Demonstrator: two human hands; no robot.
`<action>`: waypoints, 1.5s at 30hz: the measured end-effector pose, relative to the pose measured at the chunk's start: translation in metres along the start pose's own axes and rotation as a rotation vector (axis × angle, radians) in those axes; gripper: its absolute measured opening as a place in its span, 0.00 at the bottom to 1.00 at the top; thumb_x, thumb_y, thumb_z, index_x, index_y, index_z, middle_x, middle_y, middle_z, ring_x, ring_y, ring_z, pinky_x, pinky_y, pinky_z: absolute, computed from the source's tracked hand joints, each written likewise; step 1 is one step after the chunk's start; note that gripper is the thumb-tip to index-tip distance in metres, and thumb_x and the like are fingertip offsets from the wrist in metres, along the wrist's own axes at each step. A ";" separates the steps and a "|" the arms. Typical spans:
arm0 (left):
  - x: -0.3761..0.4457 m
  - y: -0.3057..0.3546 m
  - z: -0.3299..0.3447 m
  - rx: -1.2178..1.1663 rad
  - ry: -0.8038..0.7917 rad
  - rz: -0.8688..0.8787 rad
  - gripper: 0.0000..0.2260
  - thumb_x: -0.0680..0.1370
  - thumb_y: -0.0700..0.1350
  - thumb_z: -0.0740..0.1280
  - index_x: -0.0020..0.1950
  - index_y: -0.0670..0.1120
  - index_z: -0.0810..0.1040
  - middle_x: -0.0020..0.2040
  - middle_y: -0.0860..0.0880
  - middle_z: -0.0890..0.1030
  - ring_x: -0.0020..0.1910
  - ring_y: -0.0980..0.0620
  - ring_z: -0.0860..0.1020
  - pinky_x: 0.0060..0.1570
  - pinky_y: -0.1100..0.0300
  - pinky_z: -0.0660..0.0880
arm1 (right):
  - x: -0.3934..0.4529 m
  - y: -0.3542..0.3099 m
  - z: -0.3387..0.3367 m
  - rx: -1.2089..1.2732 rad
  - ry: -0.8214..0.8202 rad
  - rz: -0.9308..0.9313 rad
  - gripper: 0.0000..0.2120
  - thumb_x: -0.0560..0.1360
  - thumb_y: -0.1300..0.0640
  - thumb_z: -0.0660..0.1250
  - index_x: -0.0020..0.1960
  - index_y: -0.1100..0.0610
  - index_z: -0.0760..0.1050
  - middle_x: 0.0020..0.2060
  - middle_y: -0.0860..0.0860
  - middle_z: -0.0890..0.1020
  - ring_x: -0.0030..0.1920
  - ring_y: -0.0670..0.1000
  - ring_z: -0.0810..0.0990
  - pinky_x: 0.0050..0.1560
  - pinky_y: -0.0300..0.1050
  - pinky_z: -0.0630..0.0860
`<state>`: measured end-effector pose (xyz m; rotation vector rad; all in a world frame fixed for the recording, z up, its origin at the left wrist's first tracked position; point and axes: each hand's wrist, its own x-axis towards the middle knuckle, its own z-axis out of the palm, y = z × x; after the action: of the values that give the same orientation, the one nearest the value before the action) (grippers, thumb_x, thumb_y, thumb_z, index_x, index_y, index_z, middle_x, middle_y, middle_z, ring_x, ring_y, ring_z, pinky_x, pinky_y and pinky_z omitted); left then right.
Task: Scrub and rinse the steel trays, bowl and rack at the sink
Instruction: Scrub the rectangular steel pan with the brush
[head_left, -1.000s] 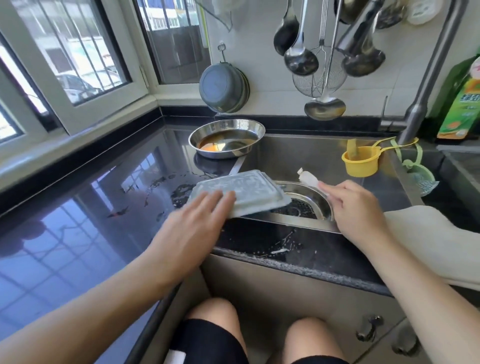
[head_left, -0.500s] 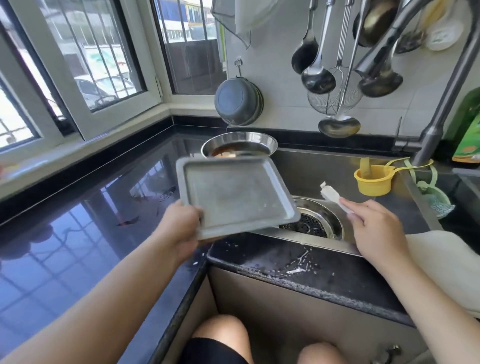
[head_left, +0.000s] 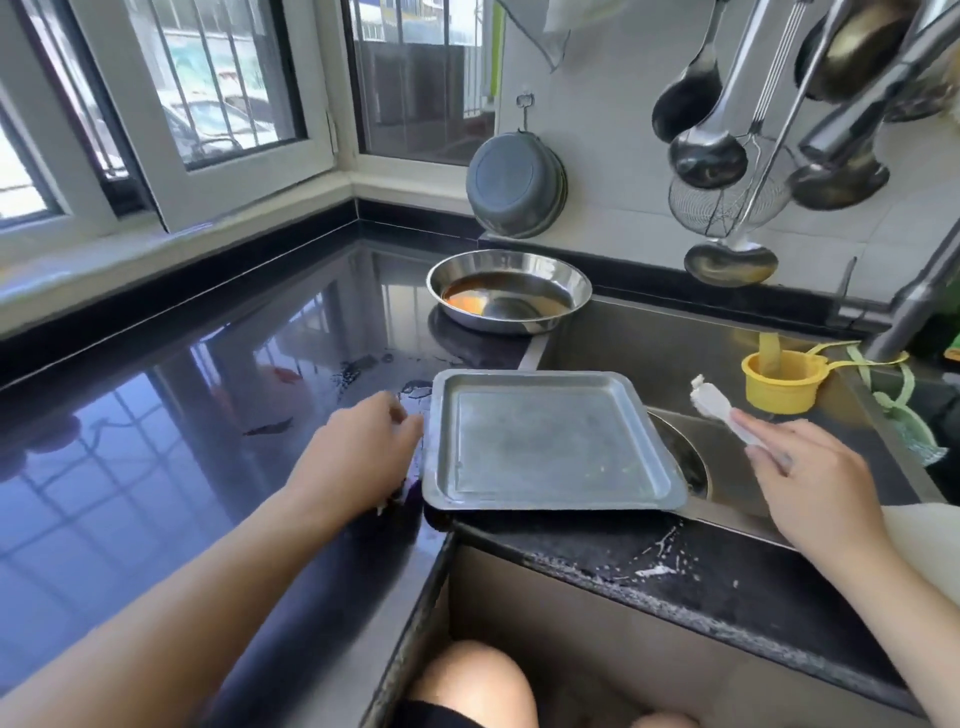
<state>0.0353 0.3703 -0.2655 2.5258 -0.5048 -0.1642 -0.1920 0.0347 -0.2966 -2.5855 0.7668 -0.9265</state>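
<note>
Steel tray (head_left: 550, 441) lies face-up, flat across the near-left corner of the sink (head_left: 675, 343), overhanging the drain. Left hand (head_left: 358, 452) rests at its left edge, fingers loosely curled; contact unclear. Right hand (head_left: 810, 478) pinches a white brush (head_left: 719, 408). Steel bowl (head_left: 509, 288) with brown liquid sits far on the countertop (head_left: 156, 467).

One tray (head_left: 550, 441), one bowl (head_left: 508, 290), two hands (head_left: 358, 452).

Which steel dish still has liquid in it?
The round bowl at the back of the counter: brownish-orange liquid pools in its bottom. The square tray by the left hand holds no pooled liquid, only a dull film.
</note>
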 end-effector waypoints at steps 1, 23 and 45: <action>-0.001 -0.009 0.000 0.078 0.039 0.058 0.11 0.82 0.59 0.60 0.50 0.54 0.76 0.42 0.52 0.83 0.42 0.48 0.81 0.41 0.54 0.74 | 0.006 -0.015 -0.002 0.016 -0.019 -0.019 0.19 0.78 0.66 0.69 0.66 0.51 0.81 0.45 0.47 0.80 0.45 0.52 0.76 0.47 0.45 0.71; -0.012 -0.030 0.031 0.200 0.027 0.238 0.20 0.76 0.71 0.59 0.43 0.54 0.70 0.55 0.54 0.68 0.61 0.49 0.65 0.64 0.52 0.63 | 0.031 -0.194 0.070 -0.152 -0.803 -0.699 0.22 0.83 0.57 0.60 0.73 0.38 0.71 0.41 0.46 0.72 0.42 0.54 0.75 0.44 0.55 0.75; -0.006 -0.027 0.033 0.203 0.054 0.253 0.18 0.81 0.60 0.58 0.41 0.49 0.75 0.53 0.53 0.72 0.58 0.48 0.65 0.63 0.52 0.63 | 0.098 -0.206 0.114 -0.210 -0.633 -0.523 0.22 0.84 0.55 0.58 0.73 0.35 0.71 0.45 0.46 0.73 0.50 0.55 0.76 0.54 0.55 0.75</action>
<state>0.0307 0.3770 -0.3076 2.6233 -0.8507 0.0533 0.0257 0.1567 -0.2447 -3.0594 0.0102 -0.0837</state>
